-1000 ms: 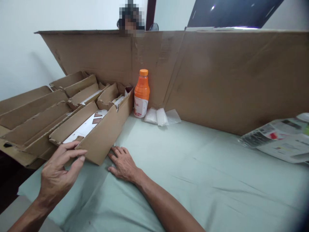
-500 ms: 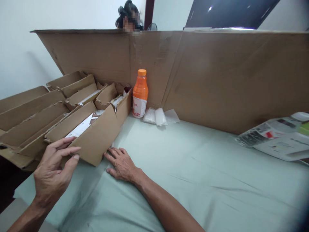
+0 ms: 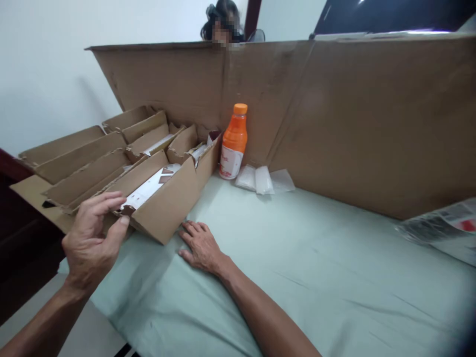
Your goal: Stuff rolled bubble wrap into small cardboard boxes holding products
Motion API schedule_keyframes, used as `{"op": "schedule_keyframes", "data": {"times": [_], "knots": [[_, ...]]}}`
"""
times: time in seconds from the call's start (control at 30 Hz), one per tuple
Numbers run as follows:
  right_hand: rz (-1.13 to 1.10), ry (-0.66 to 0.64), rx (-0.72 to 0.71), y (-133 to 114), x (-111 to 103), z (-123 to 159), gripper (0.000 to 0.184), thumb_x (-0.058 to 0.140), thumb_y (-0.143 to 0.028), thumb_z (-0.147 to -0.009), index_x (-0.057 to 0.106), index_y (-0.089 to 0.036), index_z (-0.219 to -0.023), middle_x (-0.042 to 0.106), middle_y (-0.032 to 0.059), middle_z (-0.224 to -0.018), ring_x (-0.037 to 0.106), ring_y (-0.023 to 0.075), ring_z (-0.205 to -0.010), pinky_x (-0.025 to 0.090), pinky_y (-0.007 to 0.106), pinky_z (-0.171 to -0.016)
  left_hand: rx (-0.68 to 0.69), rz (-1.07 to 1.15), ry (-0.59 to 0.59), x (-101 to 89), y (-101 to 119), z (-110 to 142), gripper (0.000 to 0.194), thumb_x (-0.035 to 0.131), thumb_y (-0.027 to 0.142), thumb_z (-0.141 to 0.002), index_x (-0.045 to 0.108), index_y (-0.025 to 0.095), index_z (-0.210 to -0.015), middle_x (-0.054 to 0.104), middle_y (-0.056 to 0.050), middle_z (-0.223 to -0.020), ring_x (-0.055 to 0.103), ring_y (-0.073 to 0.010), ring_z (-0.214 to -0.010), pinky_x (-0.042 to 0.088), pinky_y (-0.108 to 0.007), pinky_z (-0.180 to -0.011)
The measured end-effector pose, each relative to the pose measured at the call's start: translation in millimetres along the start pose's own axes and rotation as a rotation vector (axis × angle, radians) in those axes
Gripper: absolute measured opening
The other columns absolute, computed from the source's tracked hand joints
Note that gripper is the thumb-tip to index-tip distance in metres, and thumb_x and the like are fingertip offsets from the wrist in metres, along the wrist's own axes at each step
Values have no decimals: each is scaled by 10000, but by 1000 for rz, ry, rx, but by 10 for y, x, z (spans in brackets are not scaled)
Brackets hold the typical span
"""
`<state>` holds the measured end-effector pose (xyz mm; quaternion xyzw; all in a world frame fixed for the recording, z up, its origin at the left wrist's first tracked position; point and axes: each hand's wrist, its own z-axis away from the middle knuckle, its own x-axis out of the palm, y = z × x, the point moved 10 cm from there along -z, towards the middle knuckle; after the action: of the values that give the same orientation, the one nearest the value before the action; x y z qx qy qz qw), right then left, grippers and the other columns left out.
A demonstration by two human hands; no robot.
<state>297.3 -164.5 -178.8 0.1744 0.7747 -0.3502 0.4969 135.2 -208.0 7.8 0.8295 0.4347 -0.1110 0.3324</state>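
Observation:
My left hand (image 3: 95, 238) is at the near end of a cardboard box with dividers (image 3: 167, 208). Its thumb and fingers are apart, on either side of the end of a flat white piece (image 3: 148, 192) with dark cut-outs, which lies in the front compartment. Whether the fingertips touch that piece I cannot tell. My right hand (image 3: 201, 248) rests open and palm down on the pale green cloth (image 3: 297, 267), beside the near right corner of the box. Nothing shows in it.
An orange bottle (image 3: 233, 144) stands at the box's far right corner. Translucent plastic packets (image 3: 263, 179) lie to its right. A tall cardboard panel (image 3: 353, 124) closes off the back. A labelled clear package (image 3: 446, 225) is at the right edge. Behind the panel, a person's head (image 3: 223, 22) shows.
The view has swung to the left. My left fingers have shifted from the box's front corner to the open end of the front compartment. My right hand stays on the cloth.

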Motion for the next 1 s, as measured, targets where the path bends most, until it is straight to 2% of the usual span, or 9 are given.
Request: {"op": "schedule_keyframes", "data": {"times": [0.07,0.1,0.27,0.43,0.6,0.7,0.8,0.9,1.0], "knots": [[-8,-8,8,5,-1,-7,504,624,-441,-908,570,-174,-1332,509,148,-1463,416,276,-1355,298,457,-1112,-1,62,20,-59,-48,-115,260,651,233,-860,676,216,-1118,667,-69,-1206,640,-258,-1156,490,-446,-1071],[-9,-11,10,7,1,-10,504,629,-436,-905,571,-172,-1330,510,150,-1461,417,276,-1356,298,456,-1113,4,60,-6,-48,-74,-168,242,648,233,-864,681,207,-1102,677,-68,-1184,641,-251,-1147,484,-439,-1072],[-10,-12,17,24,13,-21,502,644,-433,-896,579,-171,-1319,504,153,-1468,421,283,-1357,289,461,-1120,36,-20,-221,149,-192,-226,173,580,269,-903,693,203,-1016,720,-54,-1039,671,-220,-1005,519,-373,-958],[-15,-10,28,36,6,-22,498,645,-431,-896,584,-172,-1316,511,149,-1463,420,284,-1360,287,464,-1123,-6,-1,-243,147,-239,-184,158,578,282,-894,707,223,-962,735,-38,-990,678,-213,-960,514,-346,-939],[-22,-22,34,36,-1,-23,502,632,-429,-903,576,-175,-1331,504,145,-1472,412,281,-1365,285,465,-1126,-66,47,-351,220,-257,-441,199,564,328,-866,714,223,-946,734,-29,-987,682,-213,-932,541,-311,-872],[-24,-27,39,38,-4,-29,506,637,-427,-899,579,-174,-1334,503,144,-1473,413,280,-1364,286,462,-1126,-61,63,-481,483,-310,-714,257,554,377,-834,721,217,-947,727,-45,-1040,670,-232,-987,543,-307,-861],[-27,-27,41,40,-11,-33,501,639,-427,-898,584,-176,-1328,517,143,-1459,415,278,-1362,287,456,-1126,-48,3,-621,923,-431,-956,332,539,357,-775,719,186,-994,706,-72,-1094,668,-237,-970,550,-314,-829],[-34,-30,45,47,-14,-29,500,644,-428,-895,584,-181,-1325,517,140,-1461,415,279,-1362,287,455,-1126,-12,-165,-763,1416,-548,-1079,408,521,296,-759,702,156,-1097,714,-87,-1071,686,-221,-889,552,-307,-800],[-44,-31,45,52,-10,-20,510,650,-430,-891,573,-186,-1332,501,135,-1477,411,277,-1365,276,453,-1133,57,-294,-807,1755,-570,-1143,452,555,287,-769,678,165,-1187,706,-108,-1154,679,-258,-992,525,-336,-887]]}}
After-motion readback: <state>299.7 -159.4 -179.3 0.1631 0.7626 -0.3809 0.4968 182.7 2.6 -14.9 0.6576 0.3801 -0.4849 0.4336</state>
